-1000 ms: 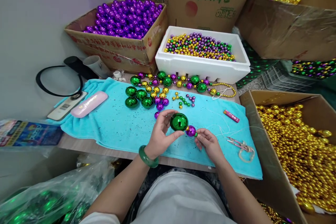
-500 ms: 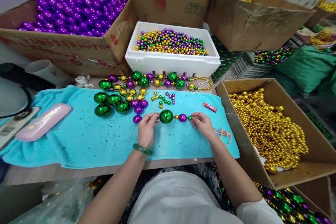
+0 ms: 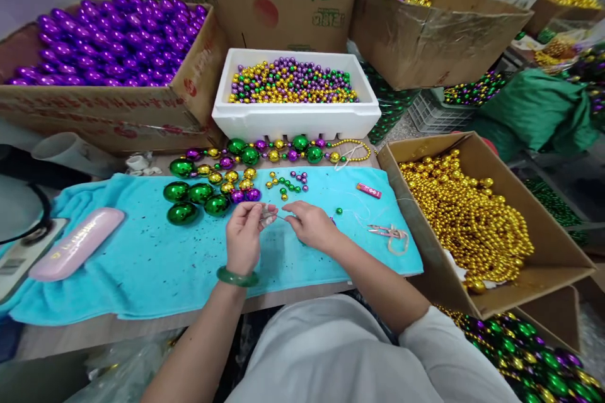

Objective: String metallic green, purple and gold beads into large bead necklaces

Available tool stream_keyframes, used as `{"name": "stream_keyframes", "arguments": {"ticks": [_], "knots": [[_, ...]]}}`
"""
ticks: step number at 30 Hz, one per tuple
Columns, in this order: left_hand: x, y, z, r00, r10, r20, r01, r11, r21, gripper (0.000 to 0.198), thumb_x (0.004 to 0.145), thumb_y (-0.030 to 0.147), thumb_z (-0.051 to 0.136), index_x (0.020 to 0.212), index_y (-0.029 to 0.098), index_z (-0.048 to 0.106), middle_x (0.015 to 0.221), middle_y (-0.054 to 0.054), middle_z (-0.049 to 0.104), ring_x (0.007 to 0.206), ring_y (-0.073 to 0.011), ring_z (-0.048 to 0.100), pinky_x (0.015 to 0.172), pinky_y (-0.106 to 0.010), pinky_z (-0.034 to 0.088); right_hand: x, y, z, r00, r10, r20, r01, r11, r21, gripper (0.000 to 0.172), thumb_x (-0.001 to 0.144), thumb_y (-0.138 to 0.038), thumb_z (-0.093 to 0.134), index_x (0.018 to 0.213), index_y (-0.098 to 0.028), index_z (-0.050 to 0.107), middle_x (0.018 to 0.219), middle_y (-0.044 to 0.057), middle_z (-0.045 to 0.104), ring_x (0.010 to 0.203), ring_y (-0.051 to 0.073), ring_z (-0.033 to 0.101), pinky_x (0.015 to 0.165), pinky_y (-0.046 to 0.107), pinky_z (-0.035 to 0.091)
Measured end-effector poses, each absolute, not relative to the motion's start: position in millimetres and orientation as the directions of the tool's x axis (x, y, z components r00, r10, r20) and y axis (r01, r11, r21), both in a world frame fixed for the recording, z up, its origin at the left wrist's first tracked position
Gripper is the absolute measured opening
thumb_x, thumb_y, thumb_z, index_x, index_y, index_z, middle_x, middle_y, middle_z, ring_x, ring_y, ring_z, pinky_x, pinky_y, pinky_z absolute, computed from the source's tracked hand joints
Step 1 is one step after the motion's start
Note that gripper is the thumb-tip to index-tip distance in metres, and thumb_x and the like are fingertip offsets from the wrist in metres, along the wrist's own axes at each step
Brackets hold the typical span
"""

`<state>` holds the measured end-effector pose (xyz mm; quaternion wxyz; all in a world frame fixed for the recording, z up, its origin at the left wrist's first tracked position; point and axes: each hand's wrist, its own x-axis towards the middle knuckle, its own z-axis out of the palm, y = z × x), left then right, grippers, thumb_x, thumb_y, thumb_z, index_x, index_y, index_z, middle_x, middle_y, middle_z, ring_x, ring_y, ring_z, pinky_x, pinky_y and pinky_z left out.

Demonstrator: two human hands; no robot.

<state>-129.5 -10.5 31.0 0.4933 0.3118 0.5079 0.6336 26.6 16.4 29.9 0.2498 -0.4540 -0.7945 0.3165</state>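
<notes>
My left hand (image 3: 244,233), with a green bangle (image 3: 237,277) at the wrist, is closed in a pinch on a thin thread. My right hand (image 3: 309,225) faces it, its fingertips pinching the same thin strand. Under and beside the right hand lie partly hidden strung beads, of which a small green bead (image 3: 339,210) shows. Left of the hands are big green beads (image 3: 201,194), gold beads (image 3: 231,176) and purple beads (image 3: 253,195). Loose small beads (image 3: 295,187) lie just beyond the fingers. All rest on a turquoise towel (image 3: 137,264).
A finished-looking bead string (image 3: 274,155) lies along the back. Behind stands a white foam box (image 3: 295,119) of small beads. A box of purple beads (image 3: 189,91) is back left, a box of gold beads (image 3: 558,271) right. Small scissors (image 3: 385,230) and a pink case (image 3: 78,244) lie on the towel.
The hands have let the stretched row of beads down onto the towel. Both have come closer together, the right moving left, and now hold the thread end between them. The view has shifted slightly.
</notes>
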Motion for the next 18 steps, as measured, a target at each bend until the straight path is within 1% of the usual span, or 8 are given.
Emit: {"name": "stream_keyframes", "arguments": {"ticks": [2,4,7,9,13,16,18], "knots": [[-139,-9,39,-0.347,0.936,-0.064,-0.291,-0.043,0.956,0.024,0.076,0.037,0.069,0.083,0.017,0.058,0.081,-0.003,0.070,0.078,-0.0169,0.069,0.070,-0.030,0.057,19,20,24,-0.454,0.891,0.024,0.607,0.329,-0.724,0.021,0.087,-0.018,0.052,0.097,-0.020,0.071,0.102,0.007,0.071,0.097,0.021,0.064,0.087,0.033,0.046],[-148,-6,44,-0.374,0.926,-0.047,-0.296,-0.071,0.953,0.023,0.075,0.037,0.070,0.082,0.018,0.057,0.081,-0.003,0.069,0.078,-0.0168,0.069,0.069,-0.031,0.057,18,23,19,-0.415,0.909,-0.034,0.590,0.241,-0.770,0.019,0.086,-0.019,0.053,0.091,-0.020,0.072,0.093,0.005,0.073,0.089,0.019,0.065,0.081,0.031,0.047],[-157,-1,47,-0.390,0.919,-0.054,-0.324,-0.082,0.943,0.025,0.073,0.037,0.072,0.080,0.018,0.056,0.078,-0.002,0.068,0.075,-0.0165,0.068,0.068,-0.032,0.057,20,24,14,-0.357,0.930,-0.089,0.489,0.105,-0.866,0.015,0.082,-0.019,0.057,0.085,-0.022,0.072,0.083,0.000,0.072,0.078,0.016,0.064,0.073,0.026,0.046],[-159,2,48,-0.397,0.917,-0.049,-0.338,-0.096,0.936,0.026,0.073,0.037,0.072,0.080,0.018,0.056,0.078,-0.002,0.068,0.075,-0.0163,0.068,0.067,-0.031,0.057,23,24,12,-0.316,0.940,-0.126,0.435,0.025,-0.900,0.012,0.079,-0.020,0.059,0.080,-0.021,0.071,0.076,-0.001,0.071,0.071,0.014,0.062,0.068,0.025,0.046],[-160,11,53,-0.420,0.907,-0.027,-0.370,-0.144,0.918,0.026,0.071,0.035,0.074,0.080,0.018,0.057,0.076,-0.001,0.066,0.076,-0.0162,0.068,0.067,-0.030,0.057,34,29,12,-0.271,0.935,-0.229,0.305,-0.142,-0.942,0.009,0.074,-0.025,0.063,0.073,-0.019,0.068,0.065,-0.001,0.067,0.058,0.011,0.056,0.057,0.023,0.043],[-160,21,58,-0.405,0.914,-0.030,-0.394,-0.145,0.907,0.026,0.070,0.035,0.075,0.079,0.017,0.058,0.075,-0.001,0.066,0.074,-0.0157,0.068,0.067,-0.030,0.057,43,32,15,-0.300,0.908,-0.292,0.158,-0.255,-0.954,0.012,0.070,-0.029,0.065,0.073,-0.018,0.066,0.058,-0.002,0.063,0.049,0.009,0.051,0.050,0.021,0.041],[-159,28,62,-0.375,0.926,-0.036,-0.403,-0.128,0.906,0.026,0.070,0.035,0.076,0.079,0.017,0.059,0.074,-0.001,0.066,0.072,-0.0155,0.068,0.066,-0.030,0.057,46,33,18,-0.317,0.900,-0.299,0.084,-0.288,-0.954,0.015,0.067,-0.031,0.067,0.073,-0.017,0.064,0.056,-0.003,0.062,0.048,0.008,0.050,0.048,0.020,0.040]]}}
